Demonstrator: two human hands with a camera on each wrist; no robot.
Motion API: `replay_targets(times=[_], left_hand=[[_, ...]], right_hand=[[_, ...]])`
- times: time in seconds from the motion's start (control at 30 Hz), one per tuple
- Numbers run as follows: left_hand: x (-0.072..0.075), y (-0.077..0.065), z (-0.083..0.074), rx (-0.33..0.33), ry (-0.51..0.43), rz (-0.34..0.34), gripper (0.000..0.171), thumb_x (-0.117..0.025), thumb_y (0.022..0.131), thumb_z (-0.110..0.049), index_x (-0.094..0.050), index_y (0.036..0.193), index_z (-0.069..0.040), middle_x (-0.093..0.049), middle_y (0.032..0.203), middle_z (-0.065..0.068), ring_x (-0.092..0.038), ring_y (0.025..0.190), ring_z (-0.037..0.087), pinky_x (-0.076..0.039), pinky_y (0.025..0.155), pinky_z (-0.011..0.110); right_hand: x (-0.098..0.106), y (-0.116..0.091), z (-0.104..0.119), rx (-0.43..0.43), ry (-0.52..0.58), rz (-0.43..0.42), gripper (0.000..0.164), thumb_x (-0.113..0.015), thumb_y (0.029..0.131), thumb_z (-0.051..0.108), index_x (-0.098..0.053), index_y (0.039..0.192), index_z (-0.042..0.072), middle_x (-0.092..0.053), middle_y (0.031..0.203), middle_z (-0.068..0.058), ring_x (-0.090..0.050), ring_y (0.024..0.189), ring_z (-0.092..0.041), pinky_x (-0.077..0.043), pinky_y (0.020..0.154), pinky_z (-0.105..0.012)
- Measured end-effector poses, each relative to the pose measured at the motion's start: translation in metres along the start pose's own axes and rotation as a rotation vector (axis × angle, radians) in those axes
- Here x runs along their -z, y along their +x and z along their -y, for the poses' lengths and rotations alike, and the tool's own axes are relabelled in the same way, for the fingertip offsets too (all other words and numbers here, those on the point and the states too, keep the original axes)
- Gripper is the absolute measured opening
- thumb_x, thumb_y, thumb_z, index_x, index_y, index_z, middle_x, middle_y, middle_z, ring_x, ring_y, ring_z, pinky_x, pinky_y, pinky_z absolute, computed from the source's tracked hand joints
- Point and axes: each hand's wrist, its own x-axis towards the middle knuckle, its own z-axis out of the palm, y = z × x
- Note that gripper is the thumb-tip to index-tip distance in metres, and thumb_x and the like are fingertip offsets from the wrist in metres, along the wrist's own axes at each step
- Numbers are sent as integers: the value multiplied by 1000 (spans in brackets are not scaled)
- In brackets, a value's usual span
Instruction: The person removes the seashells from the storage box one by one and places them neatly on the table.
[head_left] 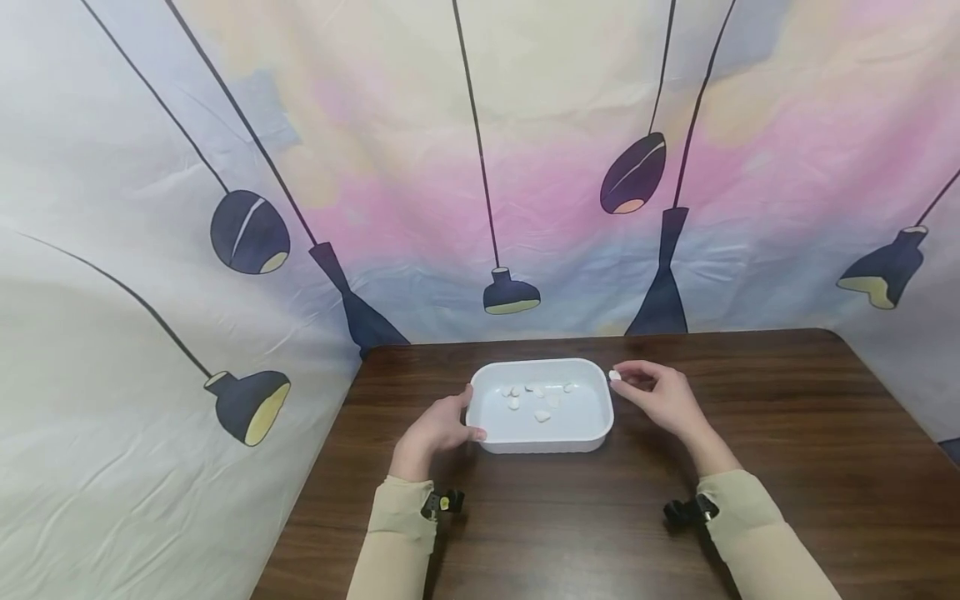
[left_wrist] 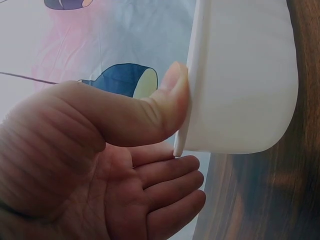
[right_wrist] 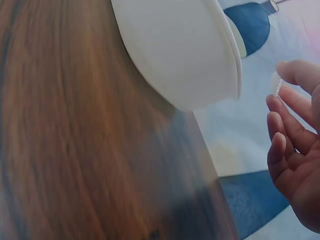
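White plastic-looking tray (head_left: 542, 446): we locate it on the brown wood-grain table (head_left: 570, 525), long side toward us. Several small white pieces (head_left: 542, 416) lie scattered on its floor, mostly toward the middle and rear. Our left hand (head_left: 437, 427) grips the tray's left end, thumb on the rim. Our right hand (head_left: 666, 400) pinches one white chip (head_left: 615, 376) between thumb and fingertips; we hold it just beside the tray's right rim, near the rear corner. In the right wrist view, the chip shows a ridged edge and stands apart from the tray. Behind the table we see a pastel cloth (head_left: 420, 175) printed with dark lamps.
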Motion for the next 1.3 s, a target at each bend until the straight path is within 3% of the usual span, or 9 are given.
replay_targets(times=[0.33,0.6,0.87,1.03,1.3], left_hand=[[0,0,1,0,-1,-5,96,-89,90,-24,-35,166,-2,-46,163,22,-47,148,41,-41,117,59],[0,-2,-1,3,8,-2,96,-89,90,-25,-36,165,0,-47,162,23,-47,148,41,-41,117,58],[1,2,-3,2,21,7,95,-89,90,-25,-35,166,-1,-46,163,21,-47,148,39,-40,118,57],[1,3,-2,-9,32,6,95,-88,91,-25,-36,165,0,-47,163,22,-48,148,39,-41,118,57],[0,3,-1,1,36,7,95,-88,91,-26,-35,166,-2,-46,163,21,-48,148,39,-41,118,56]], right_hand=[[11,-10,-17,19,-92,20,31,-86,93,19,-78,120,4,-79,105,-7,-73,96,-24,-59,83,-32],[18,-18,-28,-4,-143,95,30,-86,93,24,-79,115,6,-77,98,-1,-69,92,-20,-58,83,-40],[15,-23,-37,-23,-150,178,27,-85,93,25,-80,113,7,-75,95,2,-69,89,-16,-57,81,-35],[12,-22,-39,-8,-158,186,26,-84,93,22,-79,113,4,-75,94,2,-69,88,-15,-57,79,-32],[10,-24,-35,-6,-184,209,24,-84,92,20,-80,110,4,-75,95,0,-68,88,-16,-57,80,-39]])
